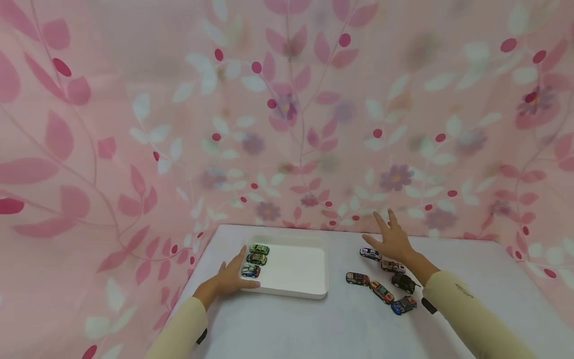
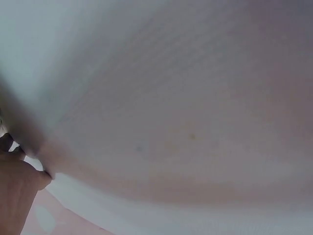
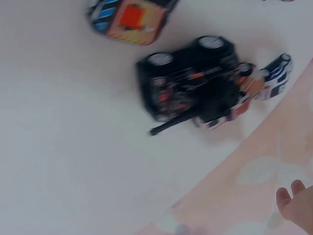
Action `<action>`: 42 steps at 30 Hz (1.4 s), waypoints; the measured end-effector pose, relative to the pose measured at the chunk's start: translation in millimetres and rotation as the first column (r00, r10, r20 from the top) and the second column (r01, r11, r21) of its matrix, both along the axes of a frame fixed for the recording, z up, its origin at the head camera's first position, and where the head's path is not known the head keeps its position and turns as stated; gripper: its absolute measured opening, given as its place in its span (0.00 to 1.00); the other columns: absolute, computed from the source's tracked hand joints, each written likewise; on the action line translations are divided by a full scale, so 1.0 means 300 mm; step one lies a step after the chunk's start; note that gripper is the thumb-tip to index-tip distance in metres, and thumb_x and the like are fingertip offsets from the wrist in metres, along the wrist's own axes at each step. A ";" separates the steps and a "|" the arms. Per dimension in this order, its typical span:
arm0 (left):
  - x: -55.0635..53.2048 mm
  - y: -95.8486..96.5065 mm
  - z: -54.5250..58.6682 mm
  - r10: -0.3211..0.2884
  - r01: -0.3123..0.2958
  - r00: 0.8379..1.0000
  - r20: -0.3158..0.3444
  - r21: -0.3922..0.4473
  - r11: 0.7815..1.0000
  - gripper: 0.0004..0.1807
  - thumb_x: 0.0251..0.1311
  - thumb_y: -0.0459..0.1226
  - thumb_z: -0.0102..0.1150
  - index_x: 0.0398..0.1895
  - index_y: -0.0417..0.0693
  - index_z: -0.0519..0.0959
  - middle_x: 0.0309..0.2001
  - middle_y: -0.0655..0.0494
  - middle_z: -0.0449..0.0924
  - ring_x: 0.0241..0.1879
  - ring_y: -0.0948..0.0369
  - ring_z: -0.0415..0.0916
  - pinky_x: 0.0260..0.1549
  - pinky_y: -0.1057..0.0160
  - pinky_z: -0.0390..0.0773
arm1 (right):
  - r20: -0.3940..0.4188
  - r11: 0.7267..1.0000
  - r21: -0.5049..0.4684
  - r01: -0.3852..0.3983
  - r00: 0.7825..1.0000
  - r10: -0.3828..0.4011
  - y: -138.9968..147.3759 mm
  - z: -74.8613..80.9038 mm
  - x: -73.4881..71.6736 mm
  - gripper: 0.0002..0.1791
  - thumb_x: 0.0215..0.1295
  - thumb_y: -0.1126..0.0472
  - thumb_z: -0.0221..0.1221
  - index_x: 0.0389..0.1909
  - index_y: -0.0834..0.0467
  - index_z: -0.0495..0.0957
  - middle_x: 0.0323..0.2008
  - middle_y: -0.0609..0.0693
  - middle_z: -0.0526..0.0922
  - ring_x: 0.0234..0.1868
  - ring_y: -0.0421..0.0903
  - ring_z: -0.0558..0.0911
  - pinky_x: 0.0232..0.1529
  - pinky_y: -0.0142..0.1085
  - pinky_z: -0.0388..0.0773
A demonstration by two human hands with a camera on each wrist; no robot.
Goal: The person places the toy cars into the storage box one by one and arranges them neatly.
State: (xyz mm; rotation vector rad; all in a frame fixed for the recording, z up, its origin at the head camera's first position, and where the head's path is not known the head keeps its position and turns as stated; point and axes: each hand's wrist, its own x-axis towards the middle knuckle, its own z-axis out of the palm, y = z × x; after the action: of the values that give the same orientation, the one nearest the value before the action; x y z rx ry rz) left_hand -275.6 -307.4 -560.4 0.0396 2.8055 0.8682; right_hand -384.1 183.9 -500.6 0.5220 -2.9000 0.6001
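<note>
My left hand [image 1: 229,275] rests at the left side of a white rectangular tray [image 1: 291,290], its fingers extended along that side and its thumb across the front corner. Inside the tray, along its left wall, sit a light green toy car [image 1: 259,249], a darker green toy car [image 1: 257,259] and a blue-and-white toy car [image 1: 250,271]. Fingers spread, my right hand [image 1: 394,243] hovers empty over the far end of a loose group of toy cars. Nearest to it are a white-and-dark toy car [image 1: 369,254] and a white-and-orange one [image 1: 393,267].
Also on the white table [image 1: 314,329] at the right are a black toy vehicle [image 3: 183,83] with a projecting rod, a blue toy car [image 1: 404,305], a red-and-green one [image 1: 381,292] and a dark one [image 1: 357,278]. A pink floral cloth [image 1: 305,149] hangs behind the table.
</note>
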 end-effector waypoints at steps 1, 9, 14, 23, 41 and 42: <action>-0.011 0.000 0.009 -0.003 0.003 1.000 0.001 -0.005 1.000 0.73 0.40 0.65 0.72 0.80 0.48 0.36 0.78 0.41 0.50 0.77 0.43 0.47 0.71 0.31 0.33 | 0.005 1.000 0.006 0.009 1.000 -0.009 0.017 0.007 -0.003 0.49 0.67 0.35 0.54 0.78 0.59 0.49 0.76 0.73 0.37 0.67 0.82 0.58 0.58 0.78 0.57; -0.009 0.001 0.026 -0.014 0.014 1.000 -0.012 -0.018 1.000 0.73 0.40 0.64 0.73 0.80 0.44 0.36 0.77 0.38 0.50 0.77 0.41 0.48 0.70 0.29 0.35 | 0.015 0.999 0.045 0.019 1.000 -0.020 0.086 -0.013 0.024 0.50 0.65 0.33 0.55 0.76 0.61 0.52 0.75 0.75 0.41 0.64 0.81 0.63 0.56 0.77 0.61; 0.003 0.013 0.028 -0.018 0.018 1.000 -0.007 0.006 1.000 0.73 0.40 0.63 0.73 0.80 0.44 0.37 0.77 0.37 0.51 0.76 0.40 0.48 0.70 0.29 0.34 | -0.032 0.998 0.055 0.028 0.999 -0.026 0.116 -0.030 0.045 0.52 0.64 0.35 0.58 0.77 0.60 0.48 0.75 0.75 0.42 0.59 0.76 0.72 0.48 0.72 0.72; -0.005 0.004 0.005 -0.027 0.027 1.000 0.001 -0.040 0.999 0.74 0.40 0.65 0.72 0.80 0.45 0.35 0.77 0.38 0.50 0.76 0.41 0.49 0.70 0.29 0.36 | -0.019 0.997 0.066 0.037 0.999 -0.036 0.161 -0.065 0.052 0.54 0.63 0.34 0.58 0.78 0.58 0.44 0.74 0.76 0.42 0.59 0.77 0.72 0.51 0.75 0.67; -0.010 -0.003 0.000 -0.034 0.034 0.999 -0.003 -0.016 0.999 0.74 0.41 0.65 0.72 0.80 0.45 0.34 0.78 0.39 0.48 0.77 0.42 0.46 0.70 0.29 0.35 | -0.005 0.990 0.119 0.073 0.997 -0.073 0.236 -0.138 0.108 0.55 0.62 0.35 0.60 0.78 0.57 0.44 0.73 0.76 0.44 0.58 0.75 0.74 0.54 0.75 0.63; -0.009 -0.005 0.001 -0.033 0.033 0.999 -0.004 -0.012 0.999 0.74 0.41 0.65 0.72 0.80 0.45 0.34 0.78 0.40 0.48 0.77 0.42 0.46 0.70 0.29 0.35 | -0.008 0.991 0.113 0.071 0.997 -0.071 0.232 -0.136 0.109 0.54 0.62 0.35 0.60 0.78 0.58 0.44 0.73 0.76 0.44 0.58 0.75 0.74 0.54 0.75 0.63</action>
State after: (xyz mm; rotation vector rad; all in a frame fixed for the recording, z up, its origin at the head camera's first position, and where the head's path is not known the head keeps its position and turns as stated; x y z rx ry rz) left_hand -278.2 -309.0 -560.0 0.0860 2.8057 0.8453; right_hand -351.5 253.5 -541.3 0.4303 -2.9472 0.4261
